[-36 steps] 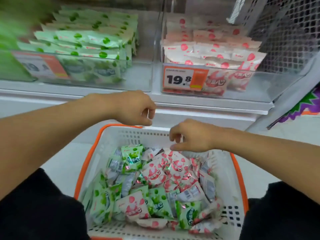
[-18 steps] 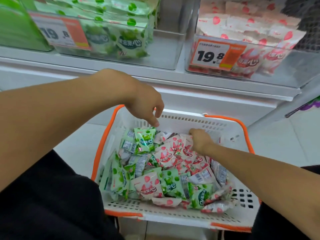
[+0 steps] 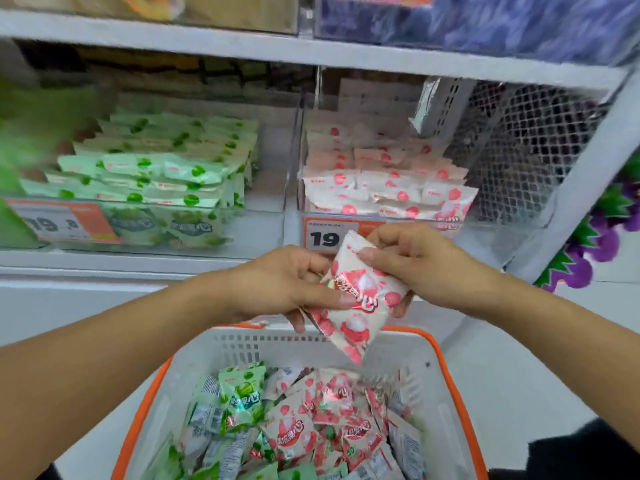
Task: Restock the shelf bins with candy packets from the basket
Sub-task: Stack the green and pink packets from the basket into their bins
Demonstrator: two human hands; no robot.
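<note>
Gripping pink pkt (image 3: 356, 299), both hands, seemingly.

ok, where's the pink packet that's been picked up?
Head view, centre: the pink packet is held by both hands, left hand and right hand, above the basket, in front of the pink bin.

Cut off by the bottom edge: the white plastic basket with orange rim (image 3: 446, 403) and the heap of green and pink candy packets (image 3: 294, 434) inside it. Partly hidden behind the pink-and-white strawberry packet (image 3: 356, 299) and the right hand (image 3: 422, 268): the orange-and-white price tag (image 3: 323, 235), readable only as far as "19". Smeared by motion blur: the green shape at the left edge (image 3: 31, 140), identity impossible to tell. Blurred too: the left price label (image 3: 62, 221) and the purple and tan goods on the top shelf (image 3: 485, 22), cropped by the upper edge.
</note>
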